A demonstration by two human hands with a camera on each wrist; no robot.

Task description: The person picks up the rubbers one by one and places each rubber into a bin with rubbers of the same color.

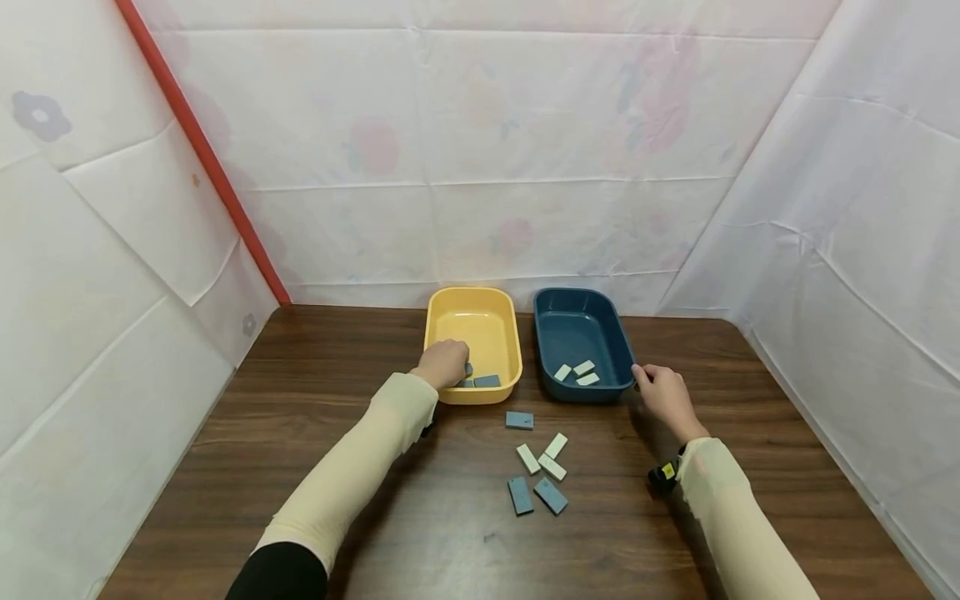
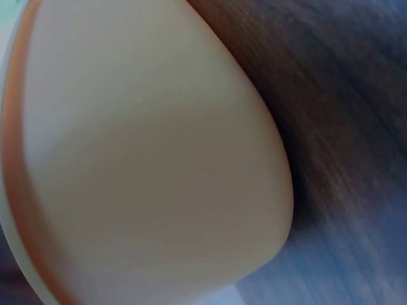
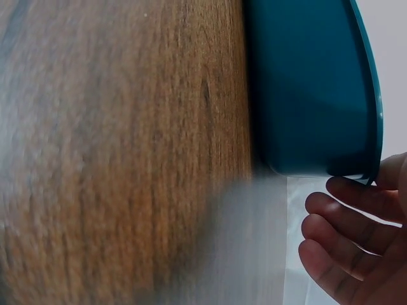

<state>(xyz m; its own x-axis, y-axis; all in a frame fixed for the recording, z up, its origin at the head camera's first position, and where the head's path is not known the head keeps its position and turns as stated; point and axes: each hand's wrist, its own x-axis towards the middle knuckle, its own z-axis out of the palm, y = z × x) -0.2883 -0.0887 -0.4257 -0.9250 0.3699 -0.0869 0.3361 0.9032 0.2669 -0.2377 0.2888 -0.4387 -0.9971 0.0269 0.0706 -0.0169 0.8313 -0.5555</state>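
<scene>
My left hand (image 1: 442,363) reaches over the left side of the yellow bin (image 1: 476,293), fingers bent down into it. Beside those fingers a grey-blue tile (image 1: 468,368) shows in part; whether they hold it is hidden. Another grey-blue tile (image 1: 487,381) lies near the bin's front wall. The left wrist view shows mostly the yellow bin's outer wall (image 2: 159,146). My right hand (image 3: 375,235) pinches the rim of the dark blue bin (image 3: 311,95) between thumb and index finger, at its front right corner. Several pale tiles (image 1: 587,379) lie inside that bin.
Before the bins, on the brown wooden table (image 1: 420,533), lie pale tiles (image 1: 528,459) in a loose group. Grey-blue tiles (image 1: 520,421) lie behind and in front of them. Printed white cloth (image 1: 480,150) hangs behind the table and along both sides.
</scene>
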